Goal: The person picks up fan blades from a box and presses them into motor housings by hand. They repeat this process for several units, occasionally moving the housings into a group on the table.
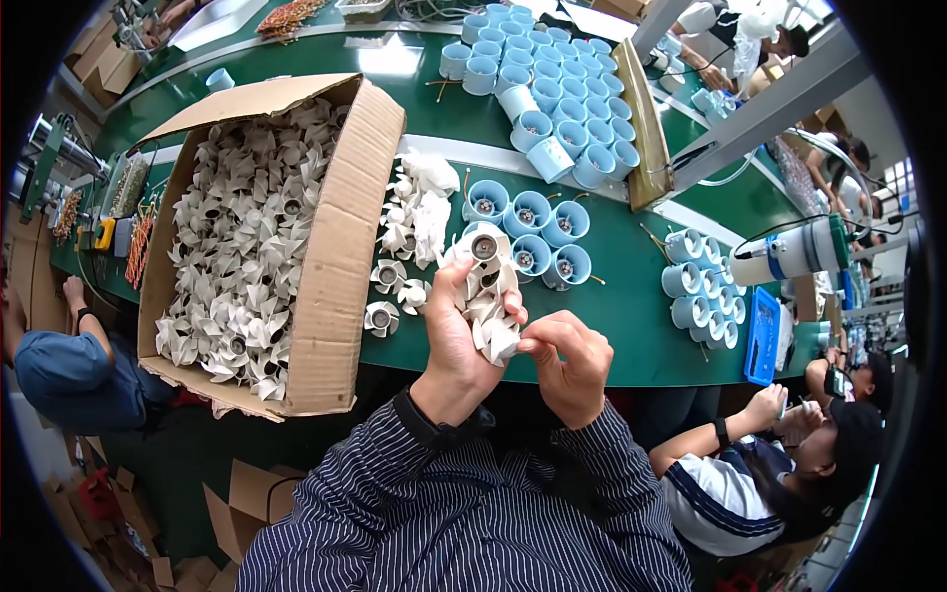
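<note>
Several white plastic fan impellers [488, 286] lie stacked in my left hand [456, 340], which curls round them above the table's front edge. My right hand [572, 360] is closed in a pinch, thumb and forefinger at the lowest impeller [496, 338] of the bunch. Just beyond stand several light blue round cups [530, 210] with metal motor parts inside. To the left of my hands, loose impellers [382, 318] rest on the green table [434, 367], next to a crumpled white plastic bag [431, 222].
A big open cardboard box [340, 266] full of impellers stands at the left. More blue cups [572, 99] fill the back, beside a wooden board [643, 123]. At right are further cups [705, 286] and a blue tray [763, 335]. Co-workers [735, 493] sit on both sides.
</note>
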The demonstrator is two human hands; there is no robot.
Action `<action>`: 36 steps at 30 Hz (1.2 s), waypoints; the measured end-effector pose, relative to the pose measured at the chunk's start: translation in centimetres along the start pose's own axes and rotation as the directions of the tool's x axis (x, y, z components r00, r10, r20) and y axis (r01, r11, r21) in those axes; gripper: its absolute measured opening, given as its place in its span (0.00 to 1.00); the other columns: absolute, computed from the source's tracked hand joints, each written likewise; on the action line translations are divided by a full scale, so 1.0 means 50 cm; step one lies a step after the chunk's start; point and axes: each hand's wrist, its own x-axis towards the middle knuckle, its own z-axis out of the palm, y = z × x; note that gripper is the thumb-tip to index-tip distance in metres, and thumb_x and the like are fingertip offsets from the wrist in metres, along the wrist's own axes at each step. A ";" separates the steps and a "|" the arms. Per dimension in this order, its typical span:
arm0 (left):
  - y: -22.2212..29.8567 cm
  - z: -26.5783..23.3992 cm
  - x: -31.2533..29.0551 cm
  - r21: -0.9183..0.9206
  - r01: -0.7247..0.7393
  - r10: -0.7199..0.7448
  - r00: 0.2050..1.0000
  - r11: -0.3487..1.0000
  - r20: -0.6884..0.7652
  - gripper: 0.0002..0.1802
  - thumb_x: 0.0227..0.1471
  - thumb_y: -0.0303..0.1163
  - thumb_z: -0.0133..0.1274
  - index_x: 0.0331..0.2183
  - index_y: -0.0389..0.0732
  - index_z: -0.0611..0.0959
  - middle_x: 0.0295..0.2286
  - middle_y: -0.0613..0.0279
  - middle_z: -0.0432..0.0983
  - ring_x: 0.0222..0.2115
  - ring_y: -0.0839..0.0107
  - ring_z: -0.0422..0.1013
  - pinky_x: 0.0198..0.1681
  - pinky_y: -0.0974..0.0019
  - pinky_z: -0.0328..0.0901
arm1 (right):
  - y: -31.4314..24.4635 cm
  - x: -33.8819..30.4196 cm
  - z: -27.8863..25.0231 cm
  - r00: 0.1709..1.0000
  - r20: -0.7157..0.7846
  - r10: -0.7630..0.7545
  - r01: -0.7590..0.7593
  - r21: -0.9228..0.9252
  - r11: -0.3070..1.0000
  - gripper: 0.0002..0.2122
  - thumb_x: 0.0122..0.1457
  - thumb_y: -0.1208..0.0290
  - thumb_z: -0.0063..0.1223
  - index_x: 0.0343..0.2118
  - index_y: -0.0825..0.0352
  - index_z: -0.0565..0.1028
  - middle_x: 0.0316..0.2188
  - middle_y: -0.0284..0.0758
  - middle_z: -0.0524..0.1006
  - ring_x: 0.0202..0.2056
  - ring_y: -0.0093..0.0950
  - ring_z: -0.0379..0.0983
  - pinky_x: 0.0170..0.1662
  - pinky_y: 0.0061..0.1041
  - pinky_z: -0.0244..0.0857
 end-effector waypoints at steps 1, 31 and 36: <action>0.002 0.000 0.003 -0.002 0.003 -0.003 1.000 1.000 0.001 0.23 0.67 0.50 0.52 0.45 0.37 0.81 0.32 0.58 0.80 0.25 0.71 0.74 0.29 0.64 0.71 | 0.001 -0.005 0.000 1.000 0.000 0.001 -0.001 -0.003 1.000 0.10 0.74 0.71 0.58 0.37 0.71 0.74 0.30 0.36 0.82 0.27 0.23 0.79 0.30 0.22 0.72; 0.055 -0.060 0.003 0.196 0.083 -0.132 0.958 0.977 0.255 0.33 0.65 0.47 0.56 0.64 0.41 0.70 0.41 0.56 0.79 0.26 0.67 0.76 0.26 0.60 0.75 | 0.167 0.055 -0.113 0.855 0.053 0.516 -0.498 -0.196 0.845 0.07 0.65 0.73 0.66 0.37 0.73 0.82 0.25 0.34 0.78 0.26 0.22 0.72 0.31 0.26 0.65; 0.049 -0.061 0.001 0.267 0.091 -0.158 0.958 0.959 0.241 0.34 0.64 0.48 0.57 0.63 0.41 0.69 0.43 0.49 0.79 0.25 0.69 0.74 0.24 0.63 0.74 | 0.139 0.072 -0.096 0.873 0.042 0.486 -0.462 -0.252 0.851 0.07 0.60 0.72 0.70 0.35 0.70 0.85 0.27 0.38 0.79 0.26 0.28 0.74 0.32 0.29 0.68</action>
